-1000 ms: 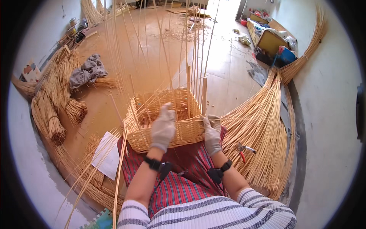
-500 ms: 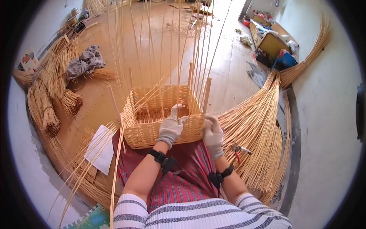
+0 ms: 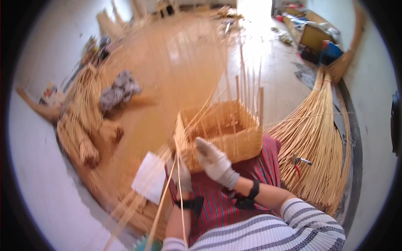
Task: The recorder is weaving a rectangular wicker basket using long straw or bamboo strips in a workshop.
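Note:
A half-woven wicker basket (image 3: 229,151) sits on my lap over a red striped cloth (image 3: 268,163), with long upright canes rising blurred from its walls. My right hand (image 3: 215,165), in a pale work glove, is in front of the near wall toward its left end, its fingers stretched out and nothing seen in them. My left hand (image 3: 181,173), also gloved, is low beside the basket's left corner. Loose cane strands (image 3: 180,188) pass in front of it and, with motion blur, hide its fingers.
To the right lies a large fan of canes (image 3: 312,142) with red-and-white-handled pliers (image 3: 300,163) on it. Cane bundles (image 3: 86,146), a grey cloth (image 3: 120,90) and a white sheet (image 3: 149,178) are on the left. A box of odds and ends (image 3: 312,37) stands far right.
My left hand has left the near wall's inside for the left corner. My right hand has moved from the right corner toward the left end. The whole view has shifted, placing the basket further right.

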Available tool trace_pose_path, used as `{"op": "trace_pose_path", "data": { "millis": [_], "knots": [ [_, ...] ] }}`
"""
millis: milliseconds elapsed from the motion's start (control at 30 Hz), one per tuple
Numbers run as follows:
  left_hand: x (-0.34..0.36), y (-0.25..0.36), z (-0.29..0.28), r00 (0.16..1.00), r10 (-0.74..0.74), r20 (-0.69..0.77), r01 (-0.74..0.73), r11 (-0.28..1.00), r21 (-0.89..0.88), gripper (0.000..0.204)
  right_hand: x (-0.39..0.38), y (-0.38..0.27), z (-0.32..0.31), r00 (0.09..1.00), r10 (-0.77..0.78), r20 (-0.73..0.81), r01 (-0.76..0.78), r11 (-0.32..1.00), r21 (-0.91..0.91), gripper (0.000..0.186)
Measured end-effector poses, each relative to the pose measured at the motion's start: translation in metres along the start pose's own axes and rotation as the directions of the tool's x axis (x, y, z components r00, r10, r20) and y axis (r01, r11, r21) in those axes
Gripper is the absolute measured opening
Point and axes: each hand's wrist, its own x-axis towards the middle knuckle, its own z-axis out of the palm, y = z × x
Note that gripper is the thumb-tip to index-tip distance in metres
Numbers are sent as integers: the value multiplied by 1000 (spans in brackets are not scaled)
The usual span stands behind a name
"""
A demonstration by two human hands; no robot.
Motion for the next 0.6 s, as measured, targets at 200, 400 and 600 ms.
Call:
{"op": "trace_pose_path", "data": {
  "millis": [200, 400, 600],
  "knots": [
    [-19, -21, -34, 994, -72, 82, 87, 978, -189, 43, 112, 59, 80, 913, 308, -267, -370, 902, -222, 99],
    [-16, -21, -9, 960, 252, 121, -262, 962, 78, 51, 127, 58, 55, 759, 518, -394, -591, 802, -84, 114],
    [3, -24, -38, 941, 251, 227, -318, 885, 341, 64, 110, 49, 62, 817, 331, -472, -401, 915, -52, 109]
  ]
}}
